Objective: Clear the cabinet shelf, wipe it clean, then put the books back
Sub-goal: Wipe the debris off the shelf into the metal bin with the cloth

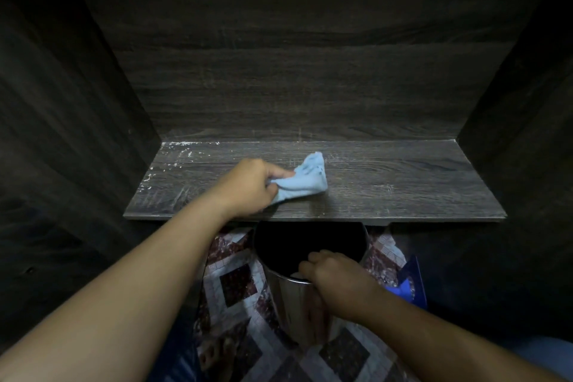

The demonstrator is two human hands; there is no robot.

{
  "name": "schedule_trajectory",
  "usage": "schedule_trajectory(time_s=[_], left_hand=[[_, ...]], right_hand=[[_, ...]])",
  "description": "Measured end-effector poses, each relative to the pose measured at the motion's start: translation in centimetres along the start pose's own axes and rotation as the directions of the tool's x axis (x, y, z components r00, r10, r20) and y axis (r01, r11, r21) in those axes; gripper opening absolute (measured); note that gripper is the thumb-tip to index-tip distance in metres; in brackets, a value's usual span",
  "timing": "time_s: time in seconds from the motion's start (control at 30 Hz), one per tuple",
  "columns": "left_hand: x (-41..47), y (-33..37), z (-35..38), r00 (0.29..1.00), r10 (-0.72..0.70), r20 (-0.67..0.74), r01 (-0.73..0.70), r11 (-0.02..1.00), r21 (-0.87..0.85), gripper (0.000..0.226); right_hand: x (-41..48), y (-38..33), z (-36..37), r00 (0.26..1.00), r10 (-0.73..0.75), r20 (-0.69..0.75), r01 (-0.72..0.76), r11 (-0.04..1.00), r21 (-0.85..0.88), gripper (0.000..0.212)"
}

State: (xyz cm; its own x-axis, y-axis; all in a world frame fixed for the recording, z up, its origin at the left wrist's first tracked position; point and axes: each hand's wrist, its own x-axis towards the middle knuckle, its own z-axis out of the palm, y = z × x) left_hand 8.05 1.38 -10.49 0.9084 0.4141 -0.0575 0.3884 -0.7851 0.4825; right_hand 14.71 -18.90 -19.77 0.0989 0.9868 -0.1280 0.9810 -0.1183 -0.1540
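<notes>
Left hand (248, 187) is clamped on the cloth (305, 180) on the shelf (403, 183), right hand (335, 276) grips what's probably a bin (297, 304) rim. A sloppy sweep could miss it, or skip the corner specks (173, 149).

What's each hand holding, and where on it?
The left hand pinches the blue cloth by its left end. The right hand grips the metal bin by its near rim.
</notes>
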Motion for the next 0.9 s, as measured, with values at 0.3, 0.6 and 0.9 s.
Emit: schedule_trajectory(time_s=[0.3, 0.6, 0.9], left_hand=[[3.8, -1.5, 3.4, 0.961, 0.122, -0.249, -0.080, 0.982, 0.172, 0.041], [3.4, -0.2, 3.7, 0.993, 0.121, -0.012, -0.112, 0.947, 0.302, 0.045], [0.3, 2.6, 3.6, 0.986, 0.134, 0.102, -0.160, 0.935, 0.317, 0.050]], right_hand=[[0.2, 1.1, 0.1, 0.999, 0.040, 0.009, -0.040, 0.999, 0.014, 0.028], [-0.5, 1.2, 0.6, 0.999, 0.038, -0.015, -0.037, 0.998, 0.046, 0.028], [-0.9, 0.5, 0.1, 1.000, 0.029, -0.004, -0.029, 1.000, 0.009, 0.026]])
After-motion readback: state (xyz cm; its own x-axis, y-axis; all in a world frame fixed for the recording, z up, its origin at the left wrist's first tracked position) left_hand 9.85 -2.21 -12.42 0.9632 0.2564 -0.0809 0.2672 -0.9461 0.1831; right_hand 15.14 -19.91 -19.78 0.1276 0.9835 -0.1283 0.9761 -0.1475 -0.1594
